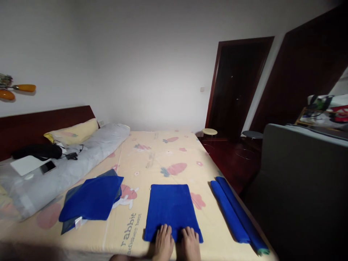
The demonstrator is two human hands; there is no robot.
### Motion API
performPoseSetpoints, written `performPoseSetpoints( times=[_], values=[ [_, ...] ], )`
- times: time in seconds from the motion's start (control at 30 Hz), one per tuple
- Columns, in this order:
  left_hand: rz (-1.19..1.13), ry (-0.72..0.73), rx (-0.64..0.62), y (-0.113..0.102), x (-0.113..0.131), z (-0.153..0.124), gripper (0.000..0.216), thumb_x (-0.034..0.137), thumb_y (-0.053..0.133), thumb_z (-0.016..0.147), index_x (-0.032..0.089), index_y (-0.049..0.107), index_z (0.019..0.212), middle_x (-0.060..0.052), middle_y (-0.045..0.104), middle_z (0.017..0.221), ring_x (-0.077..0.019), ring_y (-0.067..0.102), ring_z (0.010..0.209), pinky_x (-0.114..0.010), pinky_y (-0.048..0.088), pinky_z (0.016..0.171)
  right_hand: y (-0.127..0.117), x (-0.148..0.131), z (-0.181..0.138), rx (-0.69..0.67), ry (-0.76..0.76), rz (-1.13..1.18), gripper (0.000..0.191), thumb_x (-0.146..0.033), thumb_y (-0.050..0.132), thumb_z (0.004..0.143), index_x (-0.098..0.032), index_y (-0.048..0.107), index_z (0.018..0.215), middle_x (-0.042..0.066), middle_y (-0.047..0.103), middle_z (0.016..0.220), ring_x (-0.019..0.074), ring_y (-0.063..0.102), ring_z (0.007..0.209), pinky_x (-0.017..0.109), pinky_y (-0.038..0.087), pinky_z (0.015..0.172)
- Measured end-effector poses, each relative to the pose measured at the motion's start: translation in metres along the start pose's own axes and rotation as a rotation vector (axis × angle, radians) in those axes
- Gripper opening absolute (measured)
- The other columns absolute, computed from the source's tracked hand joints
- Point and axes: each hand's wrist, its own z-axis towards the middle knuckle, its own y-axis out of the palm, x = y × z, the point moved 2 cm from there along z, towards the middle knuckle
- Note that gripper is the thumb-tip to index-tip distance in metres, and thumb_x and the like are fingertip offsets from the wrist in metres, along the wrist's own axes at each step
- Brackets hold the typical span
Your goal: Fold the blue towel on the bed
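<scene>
blue flat cloth (171, 208) under both hands' fingers (165, 232).

A folded towel (172, 210) lies flat on the bed (152, 156), near its front edge and about midway across. Both hands rest side by side on the towel's near edge, the left hand (163, 243) just left of the right hand (191, 244). Left of the towel, well apart, sits a stack of folded cloths (91, 199). Right of it, along the bed's right edge, lie two rolled towels (236, 214), touching each other. Behind the stack, a long bolster (67, 166) runs toward the headboard (40, 125), with what seems to be a phone (48, 167) on it.
</scene>
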Motion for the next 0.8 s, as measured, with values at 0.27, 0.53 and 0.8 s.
performPoseSetpoints(
  times=[0.27, 0.53, 0.8],
  values=[
    [0.072, 0.034, 0.187, 0.000, -0.038, -0.007, 0.038, 0.025, 0.041, 0.091, 0.028, 0.063, 0.121, -0.005, 0.064, 0.132, -0.0242, 0.053, 0.125, -0.041, 0.041, 0.105, 0.002, 0.012, -0.007, 0.051, 0.030, 0.116, 0.023, -0.010, 0.050, 0.080, -0.027, 0.062, 0.090, 0.001, 0.067, 0.088, 0.0201, 0.059, 0.082, 0.033, 0.038, 0.074],
    [-0.009, 0.147, 0.153, -0.055, -0.093, -0.030, 0.027, 0.016, 0.043, 0.082, 0.029, 0.062, 0.096, 0.000, 0.065, 0.103, -0.0187, 0.057, 0.102, -0.034, 0.039, 0.093, -0.007, 0.087, -0.030, -0.095, -0.039, 0.178, 0.030, -0.026, 0.056, 0.082, -0.033, 0.062, 0.110, 0.001, 0.070, 0.106, 0.0200, 0.063, 0.095, 0.035, 0.041, 0.083],
    [-0.021, 0.170, 0.137, -0.053, -0.105, -0.025, 0.049, 0.003, 0.040, 0.075, 0.032, 0.060, 0.110, 0.002, 0.063, 0.123, -0.0174, 0.051, 0.121, -0.034, 0.033, 0.104, -0.014, 0.081, -0.017, -0.106, 0.024, 0.096, 0.040, -0.012, 0.050, 0.076, -0.036, 0.064, 0.104, -0.001, 0.069, 0.111, 0.0220, 0.060, 0.104, 0.039, 0.036, 0.088]
  ],
)
